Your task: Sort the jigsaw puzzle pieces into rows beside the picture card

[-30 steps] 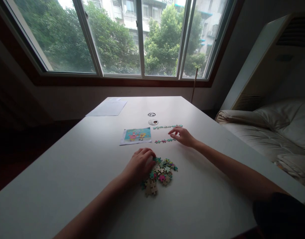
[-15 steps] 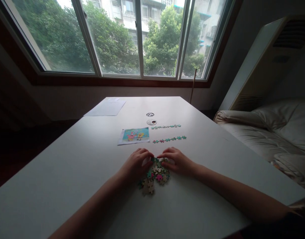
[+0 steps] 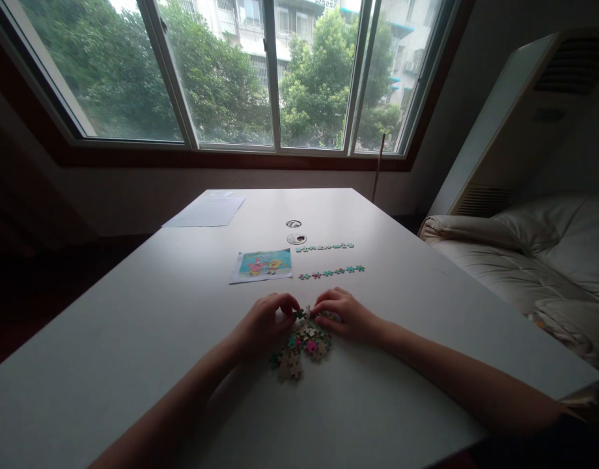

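A heap of loose jigsaw pieces [image 3: 301,348] lies on the white table [image 3: 157,339] in front of me. My left hand [image 3: 264,322] rests at the heap's far left edge, fingers curled in a pinch on a green piece [image 3: 299,314]. My right hand [image 3: 346,314] sits at the heap's far right edge, fingers curled and pressed on the top pieces. Beyond the hands lie two joined rows of green pieces, the near row [image 3: 331,271] and the far row [image 3: 323,247]. A cartoon reference picture [image 3: 262,265] lies to their left.
A sheet of paper [image 3: 204,212] lies at the table's far left. Two small round objects [image 3: 296,238] sit near the far row. A window spans the back wall. A cushioned sofa [image 3: 524,247] stands close to the table's right edge.
My right hand left the near row of joined pieces and came back to the heap, opposite my left hand. The near row is longer than it was. Both hands now pinch at the heap's top.
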The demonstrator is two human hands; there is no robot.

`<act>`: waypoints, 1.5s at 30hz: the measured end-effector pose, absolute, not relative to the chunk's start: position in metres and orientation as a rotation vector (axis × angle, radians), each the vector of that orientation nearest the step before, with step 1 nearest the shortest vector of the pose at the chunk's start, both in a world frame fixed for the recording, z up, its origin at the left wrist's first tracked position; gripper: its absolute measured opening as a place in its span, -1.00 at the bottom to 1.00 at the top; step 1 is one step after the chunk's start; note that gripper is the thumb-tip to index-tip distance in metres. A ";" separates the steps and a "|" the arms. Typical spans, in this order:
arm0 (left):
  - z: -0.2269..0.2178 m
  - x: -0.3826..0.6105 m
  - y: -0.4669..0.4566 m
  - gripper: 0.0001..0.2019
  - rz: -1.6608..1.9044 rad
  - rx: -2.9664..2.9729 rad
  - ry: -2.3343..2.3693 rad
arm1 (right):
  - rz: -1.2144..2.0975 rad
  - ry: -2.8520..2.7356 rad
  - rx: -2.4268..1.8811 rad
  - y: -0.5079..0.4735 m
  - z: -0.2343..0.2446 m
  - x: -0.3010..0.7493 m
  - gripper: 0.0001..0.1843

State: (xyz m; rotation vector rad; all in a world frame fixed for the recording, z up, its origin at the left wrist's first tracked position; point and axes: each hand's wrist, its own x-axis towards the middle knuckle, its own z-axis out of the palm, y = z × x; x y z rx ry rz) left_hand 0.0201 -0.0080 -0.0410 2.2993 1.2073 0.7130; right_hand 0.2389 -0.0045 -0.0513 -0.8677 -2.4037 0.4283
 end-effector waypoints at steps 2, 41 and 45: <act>-0.043 0.020 -0.007 -0.83 0.735 2.255 1.207 | 0.428 -2.401 -0.869 -0.004 -0.052 0.239 -0.85; -0.035 0.025 -0.009 -0.83 0.994 1.826 1.166 | 0.050 -2.066 -0.856 -0.005 -0.042 0.243 -0.82; -0.043 0.010 0.000 -0.86 0.929 2.300 1.416 | 0.031 -1.988 -0.897 0.002 -0.041 0.251 -0.83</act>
